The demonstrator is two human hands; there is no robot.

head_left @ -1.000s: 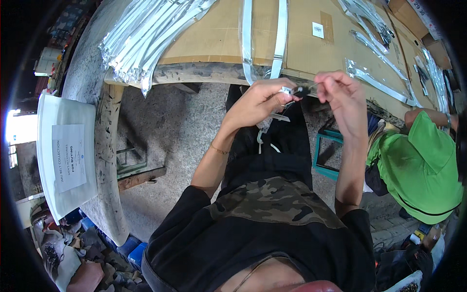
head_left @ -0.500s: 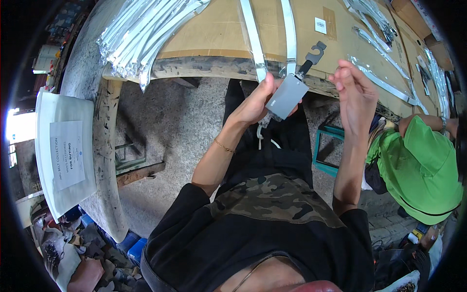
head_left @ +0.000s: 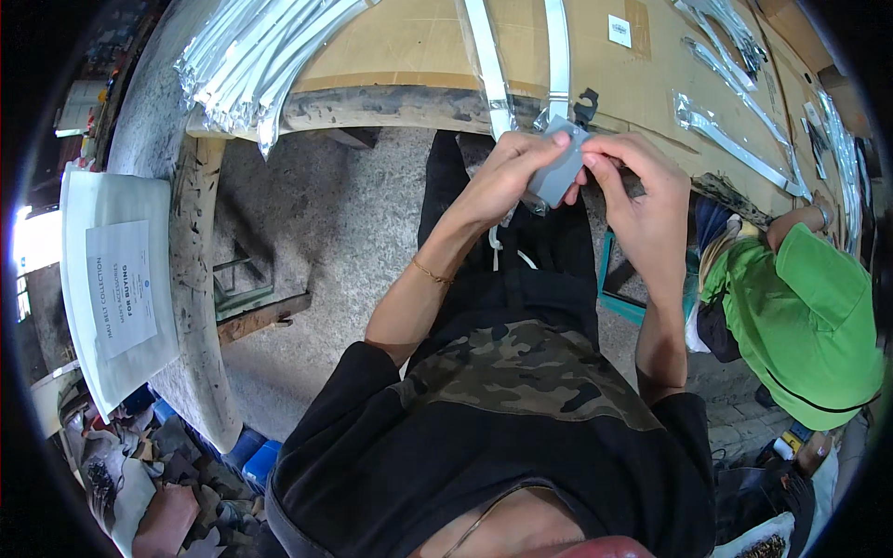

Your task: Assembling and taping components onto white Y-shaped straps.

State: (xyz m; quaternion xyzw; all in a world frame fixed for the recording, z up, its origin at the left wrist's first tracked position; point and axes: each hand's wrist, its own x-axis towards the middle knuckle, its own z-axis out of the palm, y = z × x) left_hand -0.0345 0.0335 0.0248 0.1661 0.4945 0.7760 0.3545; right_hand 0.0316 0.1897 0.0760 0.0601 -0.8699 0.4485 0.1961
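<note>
In front of my body, at the table's near edge, my left hand (head_left: 510, 175) is closed on a small grey card tag (head_left: 556, 179), its thumb lying across the face. My right hand (head_left: 646, 197) pinches at the tag's upper right edge with thumb and forefinger. A black plastic hanger hook (head_left: 585, 107) sticks up just beyond the tag, partly hidden by the fingers. Two pale, shiny straps in clear plastic, a left strap (head_left: 487, 63) and a right strap (head_left: 558, 54), run from the tabletop down toward my hands.
A heap of wrapped pale straps (head_left: 270, 60) lies at the table's left, and more straps (head_left: 744, 153) at the right. Cardboard (head_left: 409, 56) covers the tabletop. A person in a green cap (head_left: 809, 325) is close on my right. A white bin (head_left: 121, 363) stands left.
My right hand has come in from the right and now touches the tag. My left thumb has shifted onto the tag's face, and the tag has tilted more upright.
</note>
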